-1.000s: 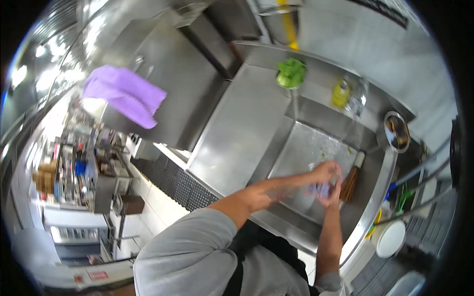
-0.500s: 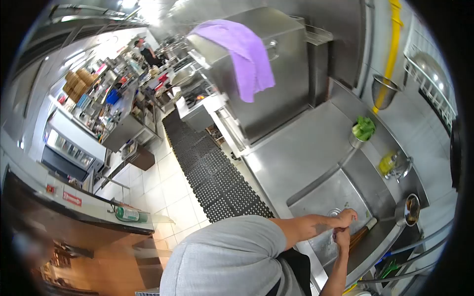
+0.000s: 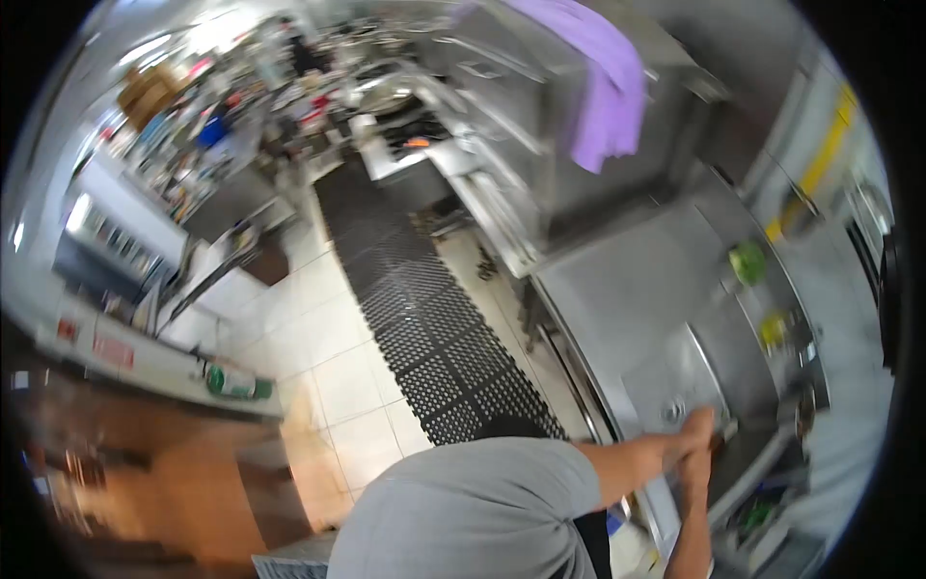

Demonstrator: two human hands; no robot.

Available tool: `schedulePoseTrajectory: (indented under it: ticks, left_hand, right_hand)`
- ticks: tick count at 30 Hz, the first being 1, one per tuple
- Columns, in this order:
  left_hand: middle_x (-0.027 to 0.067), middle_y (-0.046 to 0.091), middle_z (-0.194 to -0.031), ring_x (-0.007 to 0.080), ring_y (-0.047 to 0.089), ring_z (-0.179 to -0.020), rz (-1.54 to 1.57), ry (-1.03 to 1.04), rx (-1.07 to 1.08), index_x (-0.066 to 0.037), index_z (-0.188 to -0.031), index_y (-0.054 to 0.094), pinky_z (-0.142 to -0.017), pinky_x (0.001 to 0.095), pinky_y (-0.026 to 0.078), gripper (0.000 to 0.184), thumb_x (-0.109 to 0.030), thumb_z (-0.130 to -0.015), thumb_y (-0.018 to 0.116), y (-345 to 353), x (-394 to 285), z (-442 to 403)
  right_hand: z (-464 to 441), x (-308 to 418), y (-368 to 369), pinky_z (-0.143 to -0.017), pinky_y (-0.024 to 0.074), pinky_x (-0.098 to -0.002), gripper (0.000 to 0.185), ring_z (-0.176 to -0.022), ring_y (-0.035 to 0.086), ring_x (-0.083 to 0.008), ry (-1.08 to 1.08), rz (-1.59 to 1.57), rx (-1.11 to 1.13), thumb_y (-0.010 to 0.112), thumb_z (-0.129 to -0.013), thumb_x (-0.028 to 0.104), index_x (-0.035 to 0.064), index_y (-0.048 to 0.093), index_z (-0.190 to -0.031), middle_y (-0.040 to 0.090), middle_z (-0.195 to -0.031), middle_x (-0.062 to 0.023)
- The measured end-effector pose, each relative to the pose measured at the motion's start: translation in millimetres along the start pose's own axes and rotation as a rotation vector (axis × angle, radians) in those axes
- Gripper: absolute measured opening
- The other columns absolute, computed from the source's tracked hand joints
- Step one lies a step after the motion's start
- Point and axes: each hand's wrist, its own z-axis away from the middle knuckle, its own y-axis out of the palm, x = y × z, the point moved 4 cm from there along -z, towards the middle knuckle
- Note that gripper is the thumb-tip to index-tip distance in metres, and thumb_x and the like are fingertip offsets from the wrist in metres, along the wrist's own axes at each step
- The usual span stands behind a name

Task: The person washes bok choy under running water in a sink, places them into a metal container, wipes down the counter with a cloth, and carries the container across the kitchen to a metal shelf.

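Both my hands are together over the steel sink (image 3: 654,374), near its drain (image 3: 672,411). My left hand (image 3: 696,430) is against or just over my right hand (image 3: 694,467). Motion blur smears the fingers of both, and anything between them cannot be made out. A brown, stick-like thing (image 3: 719,439) with a pale end lies in the sink beside the hands, mostly covered by them.
Leafy greens (image 3: 746,262) in a metal container and a yellow item (image 3: 775,331) stand along the sink's back ledge. A purple cloth (image 3: 612,92) drapes over a steel cabinet. A black perforated mat (image 3: 415,318) covers the floor to my left. A person stands far back.
The view has swung, so the sink and cabinet sit further right and more mat shows. My hands stay together over the sink, closer to each other than before.
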Motion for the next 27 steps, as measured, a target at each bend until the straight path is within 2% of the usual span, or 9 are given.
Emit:
schedulePoseTrajectory:
  ticks: [3,4,8,12,15,17,22,24,27]
  left_hand:
    - [0.0201,0.061,-0.093,0.0333,0.058,-0.090,0.021,0.142,0.000,-0.003,-0.094,0.061,-0.081,0.0474,0.044,0.025,-0.021,-0.090,0.044,-11,-30,6]
    - [0.0221,0.060,-0.109,0.0350,0.057,-0.104,-0.192,0.210,0.134,-0.003,-0.112,0.058,-0.091,0.0467,0.043,0.042,-0.037,-0.091,0.046,23,7,-37]
    - [0.0228,0.055,-0.136,0.0380,0.054,-0.123,-0.298,0.108,0.476,-0.003,-0.138,0.051,-0.107,0.0417,0.040,0.077,-0.064,-0.091,0.048,-28,18,-68]
    - [0.0166,0.073,-0.095,0.0308,0.070,-0.084,-0.282,0.181,0.621,-0.001,-0.113,0.067,-0.080,0.0393,0.054,0.048,-0.042,-0.090,0.066,-75,-5,-9]
    - [0.0130,0.071,-0.085,0.0223,0.069,-0.079,0.000,-0.218,0.597,-0.002,-0.102,0.068,-0.075,0.0350,0.054,0.025,-0.023,-0.089,0.068,-103,-33,41]
    - [0.0092,0.068,-0.078,0.0165,0.066,-0.072,0.031,0.010,0.347,-0.002,-0.092,0.066,-0.071,0.0317,0.053,0.011,-0.013,-0.089,0.067,-124,-36,39]
    - [0.0064,0.066,-0.081,0.0158,0.061,-0.076,-0.114,0.662,0.073,-0.005,-0.091,0.063,-0.069,0.0318,0.049,0.014,-0.018,-0.090,0.068,-238,-85,6]
    - [0.0077,0.066,-0.080,0.0144,0.060,-0.075,-0.216,0.471,0.016,-0.005,-0.088,0.062,-0.070,0.0313,0.048,0.015,-0.018,-0.091,0.067,-289,-124,-2]
    - [0.0042,0.065,-0.077,0.0101,0.058,-0.073,-0.242,0.593,-0.201,-0.004,-0.087,0.061,-0.068,0.0276,0.048,0.019,-0.021,-0.094,0.065,-356,-168,-20]
  right_hand:
    - [-12,-36,4,-0.089,0.0490,-0.0494,0.053,-0.107,0.060,-0.0443,0.130,0.315,0.052,0.054,-0.092,0.035,0.0003,0.048,-0.131,0.062,-0.116,-0.0283]
    - [-20,-45,2,-0.091,0.0482,-0.0515,0.056,-0.108,0.059,-0.0450,0.208,0.484,0.111,0.056,-0.092,0.033,-0.0012,0.043,-0.134,0.060,-0.120,-0.0305]
    - [3,-66,-15,-0.092,0.0483,-0.0498,0.080,-0.106,0.060,-0.0474,0.519,0.135,-0.198,0.066,-0.085,0.047,-0.0074,0.033,-0.133,0.060,-0.112,-0.0364]
    - [-8,-99,10,-0.091,0.0516,-0.0423,0.071,-0.108,0.062,-0.0382,0.762,-0.301,-0.263,0.054,-0.092,0.052,-0.0007,0.035,-0.135,0.062,-0.109,-0.0269]
    - [-17,-26,0,-0.085,0.0543,-0.0397,0.064,-0.101,0.063,-0.0324,0.719,-0.697,-0.099,0.056,-0.092,0.050,0.0060,0.039,-0.135,0.064,-0.104,-0.0199]
    - [-17,11,-10,-0.081,0.0556,-0.0398,0.061,-0.096,0.065,-0.0298,0.632,-0.835,-0.012,0.060,-0.091,0.047,0.0087,0.041,-0.134,0.064,-0.101,-0.0161]
    - [-65,13,-34,-0.073,0.0580,-0.0450,0.049,-0.087,0.066,-0.0255,0.142,-0.132,-0.283,0.078,-0.081,0.031,0.0047,0.056,-0.116,0.066,-0.101,-0.0091]
    - [-72,32,-53,-0.071,0.0584,-0.0417,0.045,-0.087,0.066,-0.0236,0.195,-0.374,-0.320,0.078,-0.082,0.029,0.0032,0.057,-0.113,0.066,-0.101,-0.0095]
    - [-76,65,-81,-0.063,0.0583,-0.0320,0.036,-0.085,0.066,-0.0190,0.210,-0.630,-0.453,0.074,-0.086,0.020,-0.0003,0.058,-0.111,0.066,-0.098,-0.0088]
